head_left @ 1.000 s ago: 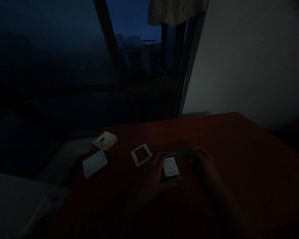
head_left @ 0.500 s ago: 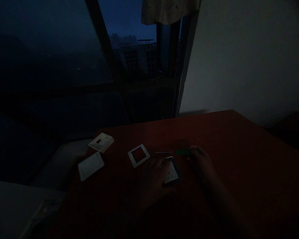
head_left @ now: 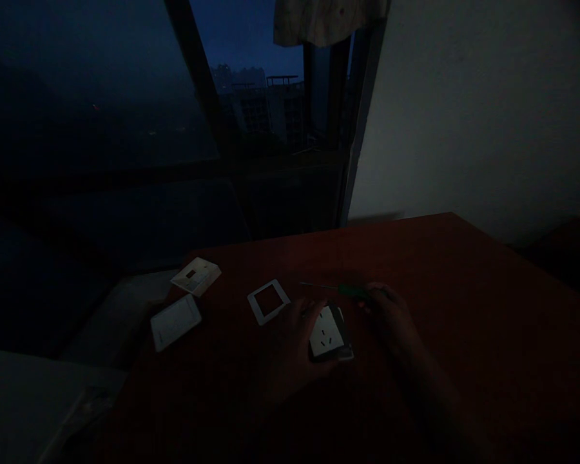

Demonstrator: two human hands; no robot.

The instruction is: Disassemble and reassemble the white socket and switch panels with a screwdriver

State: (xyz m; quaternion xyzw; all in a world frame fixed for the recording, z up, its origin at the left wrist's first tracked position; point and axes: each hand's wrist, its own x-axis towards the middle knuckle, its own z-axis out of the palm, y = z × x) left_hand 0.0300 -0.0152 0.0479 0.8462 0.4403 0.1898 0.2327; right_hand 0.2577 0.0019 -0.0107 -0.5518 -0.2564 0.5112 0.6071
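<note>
My left hand (head_left: 297,345) grips a wall socket (head_left: 325,334) by its edges, thumb at the near side and fingers at the far side. The socket has a white face with dark slots and a darker rim, and it looks slightly tilted above the table. In my right hand (head_left: 389,309) is a screwdriver (head_left: 352,291) with a green handle; its thin shaft points left, beyond the socket and apart from it. A white square frame (head_left: 254,305) lies just left of my left hand. Dim light hides much of both hands.
On the left of the reddish-brown table (head_left: 464,290) lie a white box-like piece (head_left: 203,277) with a small opening and a pale flat rectangular piece (head_left: 176,322). A dark window (head_left: 101,129) stands behind, and a pale wall (head_left: 473,116) rises at the right.
My left hand has turned and tilted the socket, so more of its white face and its near edge show. The screwdriver tip has risen slightly in view.
</note>
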